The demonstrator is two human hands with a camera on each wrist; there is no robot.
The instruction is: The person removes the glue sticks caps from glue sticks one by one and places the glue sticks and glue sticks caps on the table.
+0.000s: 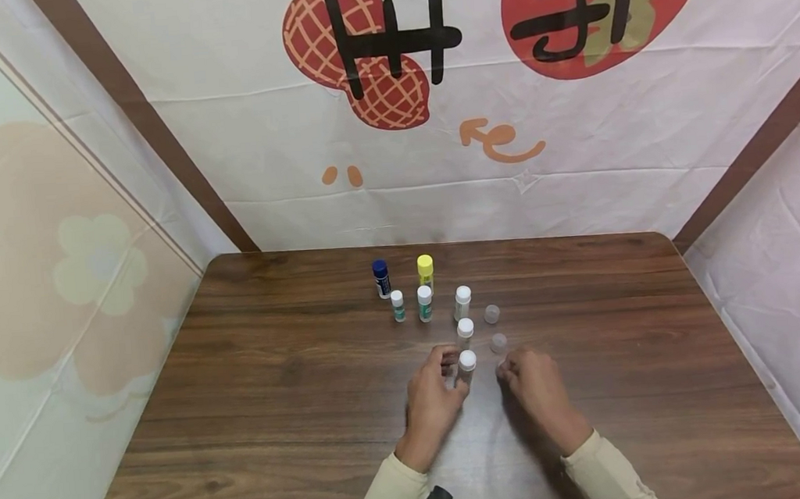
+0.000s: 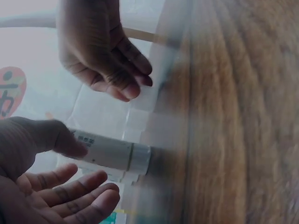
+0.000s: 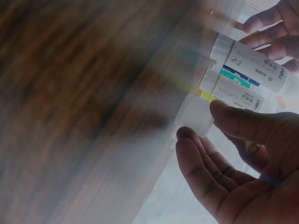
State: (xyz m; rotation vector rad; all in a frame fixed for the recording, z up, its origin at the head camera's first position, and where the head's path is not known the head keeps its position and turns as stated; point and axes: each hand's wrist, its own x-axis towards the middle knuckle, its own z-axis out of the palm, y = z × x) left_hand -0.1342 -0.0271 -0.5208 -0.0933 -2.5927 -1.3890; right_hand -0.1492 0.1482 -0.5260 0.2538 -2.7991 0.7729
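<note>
Three white glue sticks stand upright in a column: the nearest glue stick (image 1: 467, 368), a middle glue stick (image 1: 466, 330) and a far glue stick (image 1: 463, 301). My left hand (image 1: 434, 395) is beside the nearest one, thumb close against it and fingers loosely extended; in the left wrist view these fingers (image 2: 74, 205) stand apart from the stick. My right hand (image 1: 539, 383) pinches a translucent cap (image 3: 195, 114) between thumb and fingertips, low at the tabletop. Two more translucent caps, a nearer cap (image 1: 498, 343) and a farther cap (image 1: 492, 314), sit ahead of it.
Left of the column stand two small green-labelled tubes, one smaller (image 1: 398, 306) and one larger (image 1: 425, 304). Behind them are a dark blue tube (image 1: 382, 279) and a yellow-capped tube (image 1: 426, 269). The wooden table (image 1: 279, 416) meets a printed cloth wall (image 1: 439, 207) at its far edge.
</note>
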